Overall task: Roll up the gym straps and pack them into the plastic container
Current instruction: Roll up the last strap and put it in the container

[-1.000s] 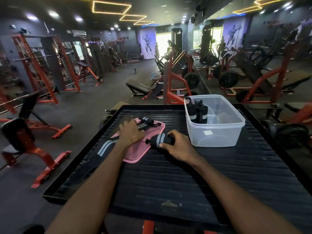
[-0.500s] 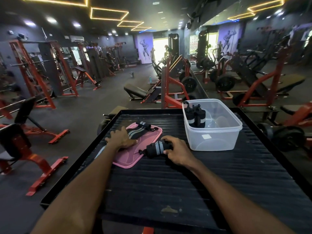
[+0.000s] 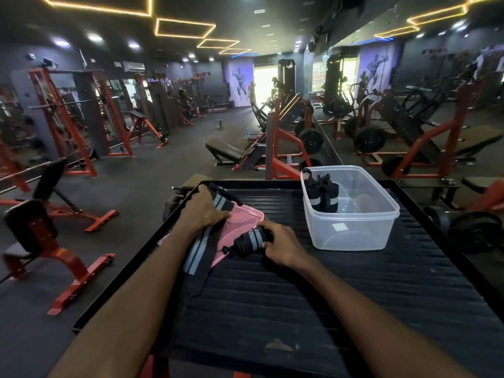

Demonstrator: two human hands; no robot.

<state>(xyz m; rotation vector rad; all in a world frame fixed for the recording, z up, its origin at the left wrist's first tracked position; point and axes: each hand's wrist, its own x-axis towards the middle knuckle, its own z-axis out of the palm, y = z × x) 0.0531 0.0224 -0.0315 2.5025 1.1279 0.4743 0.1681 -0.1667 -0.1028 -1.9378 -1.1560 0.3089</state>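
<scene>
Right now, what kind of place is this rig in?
A commercial gym, almost certainly. Red and black weight machines fill the floor, plate-loaded equipment with weight plates stands on the right, and bodybuilder murals cover the far wall.

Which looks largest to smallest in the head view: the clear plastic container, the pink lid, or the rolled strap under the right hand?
1. Clear plastic container, clearly largest.
2. Pink lid, though the left hand and the flat strap cover part of it.
3. Rolled strap by the right hand, smallest.
</scene>
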